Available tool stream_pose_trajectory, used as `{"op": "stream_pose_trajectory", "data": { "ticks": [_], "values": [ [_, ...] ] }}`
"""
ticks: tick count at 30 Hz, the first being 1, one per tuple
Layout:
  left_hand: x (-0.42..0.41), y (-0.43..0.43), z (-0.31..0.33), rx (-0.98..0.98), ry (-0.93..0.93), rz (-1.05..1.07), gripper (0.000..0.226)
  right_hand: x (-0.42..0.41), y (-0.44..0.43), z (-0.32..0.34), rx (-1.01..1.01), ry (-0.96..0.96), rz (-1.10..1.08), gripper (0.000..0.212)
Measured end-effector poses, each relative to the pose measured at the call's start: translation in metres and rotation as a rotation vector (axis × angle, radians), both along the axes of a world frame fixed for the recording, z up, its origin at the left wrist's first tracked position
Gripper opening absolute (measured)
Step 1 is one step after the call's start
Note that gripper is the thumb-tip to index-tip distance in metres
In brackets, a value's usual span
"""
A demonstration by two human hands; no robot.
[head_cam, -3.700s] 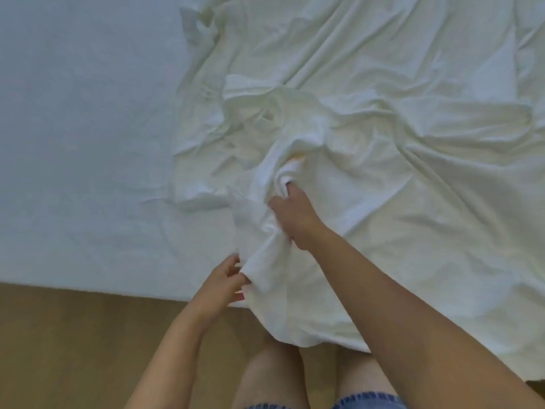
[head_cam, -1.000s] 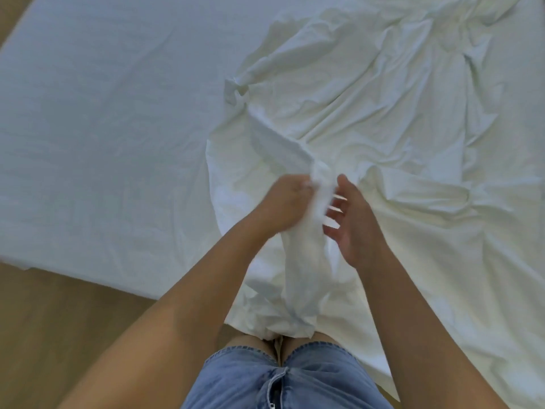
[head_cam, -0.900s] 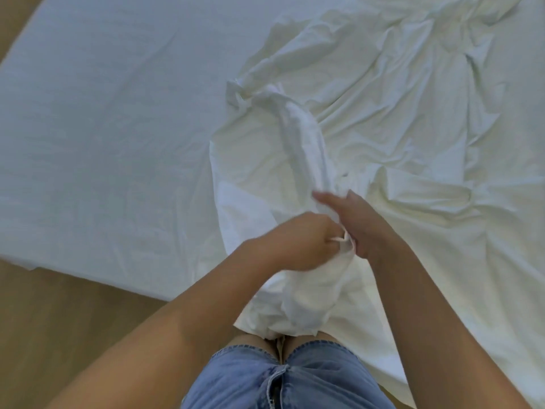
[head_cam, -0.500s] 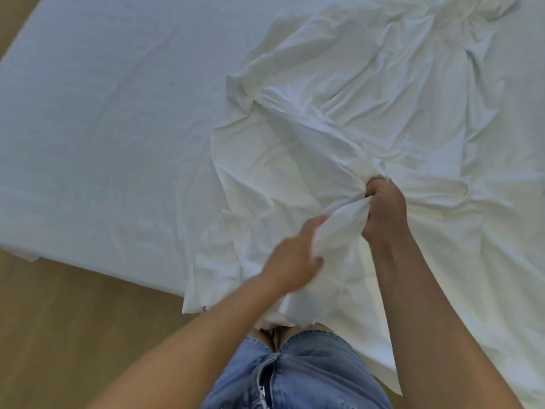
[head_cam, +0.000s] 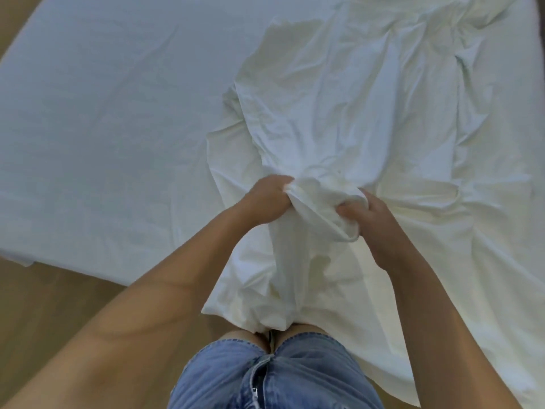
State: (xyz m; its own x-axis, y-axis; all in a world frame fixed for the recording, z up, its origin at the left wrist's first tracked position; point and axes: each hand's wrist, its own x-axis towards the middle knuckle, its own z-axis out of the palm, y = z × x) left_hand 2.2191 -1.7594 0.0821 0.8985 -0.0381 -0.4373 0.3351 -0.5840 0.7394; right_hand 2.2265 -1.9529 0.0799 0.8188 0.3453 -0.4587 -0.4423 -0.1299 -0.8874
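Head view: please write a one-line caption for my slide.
Left hand and right hand grip a bunched white sheet at the mattress edge.

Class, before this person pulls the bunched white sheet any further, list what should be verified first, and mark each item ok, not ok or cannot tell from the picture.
1. The left hand has a firm hold on the sheet: ok, its fingers are curled round the bunch.
2. The right hand holds the same bunch: ok, it grips the other side.
3. The sheet lies smooth on the mattress: not ok, it is crumpled and covers only the right part.
4. The hanging near edge stays off the floor: cannot tell, its lowest part is hidden.
5. A corner of the sheet is in hand: cannot tell, it would be hidden inside the bunch.
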Motion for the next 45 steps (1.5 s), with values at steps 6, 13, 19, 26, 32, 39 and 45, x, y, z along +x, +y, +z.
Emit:
{"op": "stream_pose_trajectory", "data": {
  "ticks": [6, 13, 19, 26, 32, 39, 45],
  "values": [
    [0.005, 0.024, 0.024, -0.108, -0.209, 0.351, 0.016, -0.024, 0.03, -0.013, -0.04, -0.009, 0.142, 0.092],
    [-0.003, 0.078, 0.025, -0.22, -0.1, 0.438, 0.014, -0.07, 0.147, -0.036, -0.367, -0.136, 0.022, 0.04],
    [-0.002, 0.186, 0.008, -0.187, 0.016, 0.33, 0.027, -0.06, 0.231, -0.024, -0.33, -0.262, -0.27, 0.017],
    [0.015, 0.32, 0.006, -0.035, -0.004, -0.168, 0.04, -0.091, 0.354, -0.006, -0.279, -0.265, -0.55, 0.021],
    [0.033, 0.423, 0.015, -0.317, 0.199, 0.132, 0.037, -0.112, 0.44, 0.008, -0.312, -0.232, -0.662, 0.019],
    [0.04, 0.466, 0.003, -0.455, 0.102, 0.407, 0.019, -0.118, 0.568, 0.015, -0.212, -0.196, -0.581, 0.035],
    [0.054, 0.625, 0.011, -0.379, -0.068, 0.399, 0.026, -0.135, 0.717, 0.034, -0.151, -0.242, -0.586, 0.034]
  ]
}}
